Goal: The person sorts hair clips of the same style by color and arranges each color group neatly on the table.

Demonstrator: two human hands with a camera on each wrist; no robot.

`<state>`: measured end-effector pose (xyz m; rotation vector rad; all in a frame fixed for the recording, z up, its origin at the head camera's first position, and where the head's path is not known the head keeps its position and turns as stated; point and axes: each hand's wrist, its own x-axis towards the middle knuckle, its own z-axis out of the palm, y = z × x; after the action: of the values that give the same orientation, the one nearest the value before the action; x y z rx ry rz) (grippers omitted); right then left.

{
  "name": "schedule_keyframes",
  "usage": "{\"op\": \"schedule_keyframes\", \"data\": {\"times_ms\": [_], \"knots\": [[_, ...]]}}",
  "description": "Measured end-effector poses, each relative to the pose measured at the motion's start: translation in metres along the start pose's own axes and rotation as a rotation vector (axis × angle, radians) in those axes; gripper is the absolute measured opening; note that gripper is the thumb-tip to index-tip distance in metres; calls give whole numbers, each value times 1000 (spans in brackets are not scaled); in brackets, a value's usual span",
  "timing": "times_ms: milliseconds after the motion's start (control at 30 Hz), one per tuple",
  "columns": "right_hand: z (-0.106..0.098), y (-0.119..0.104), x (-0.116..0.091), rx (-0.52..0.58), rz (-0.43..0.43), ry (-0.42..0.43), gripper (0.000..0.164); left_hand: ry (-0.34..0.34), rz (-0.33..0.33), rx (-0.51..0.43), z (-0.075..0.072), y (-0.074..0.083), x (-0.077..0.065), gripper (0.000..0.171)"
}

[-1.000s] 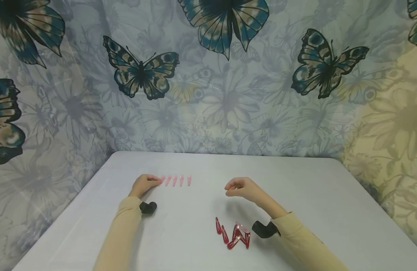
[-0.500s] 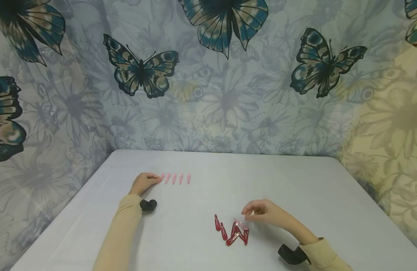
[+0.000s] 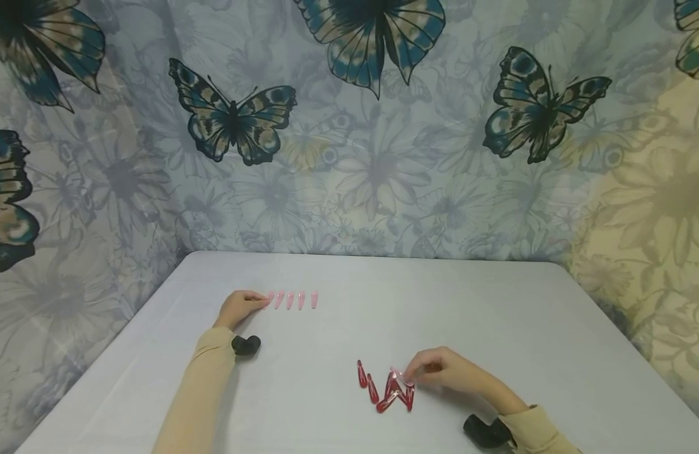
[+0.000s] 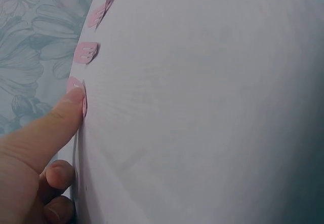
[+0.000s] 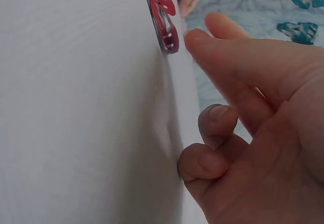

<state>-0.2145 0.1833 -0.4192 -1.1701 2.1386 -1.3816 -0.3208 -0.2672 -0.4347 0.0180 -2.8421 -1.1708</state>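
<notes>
On the white table, several pink snap hair clips (image 3: 290,300) stand in a row, apart from one another. My left hand (image 3: 236,309) is at the row's left end, its thumb (image 4: 71,100) against the last pink hair clip (image 4: 74,84); the index fingertip is hidden behind the thumb. Nearer to me lies a loose pile of red hair clips (image 3: 387,402), with a pink clip (image 3: 397,374) on top. The fingertips of my right hand (image 3: 448,371) reach that pink clip; in the right wrist view nothing shows between thumb and index finger, and the other fingers curl loosely.
Two red clips (image 3: 373,389) lie separately at the pile's left side. Beyond the white table (image 3: 468,296) hangs a backdrop (image 3: 383,170) printed with butterflies and flowers. A black wrist mount (image 3: 486,432) sits under my right wrist, another black mount (image 3: 246,345) at the left.
My right hand has come down and nearer to me, from above the table's middle to the pile's right side. The left hand has stayed at the row's left end.
</notes>
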Motion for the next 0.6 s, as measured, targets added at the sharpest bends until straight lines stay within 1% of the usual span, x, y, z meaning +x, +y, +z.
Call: {"op": "schedule_keyframes", "data": {"times_ms": [100, 200, 267, 367, 500, 600], "knots": [[1, 2, -1, -10, -54, -23, 17, -1, 2, -3, 1, -1, 0, 29], [2, 2, -2, -68, -93, -27, 17, -2, 14, -2, 2, -2, -1, 29], [3, 1, -1, -109, -101, -17, 17, -2, 18, -7, 2, -2, -1, 28], [6, 0, -1, -145, -72, 9, 15, -7, 24, -7, 2, -2, -2, 29], [9, -1, 0, -149, -21, 38, 12, -8, 13, -3, 1, 0, -2, 27], [9, -1, 0, -157, 2, 47, 11, -9, 12, 3, 0, 3, -3, 27]]}}
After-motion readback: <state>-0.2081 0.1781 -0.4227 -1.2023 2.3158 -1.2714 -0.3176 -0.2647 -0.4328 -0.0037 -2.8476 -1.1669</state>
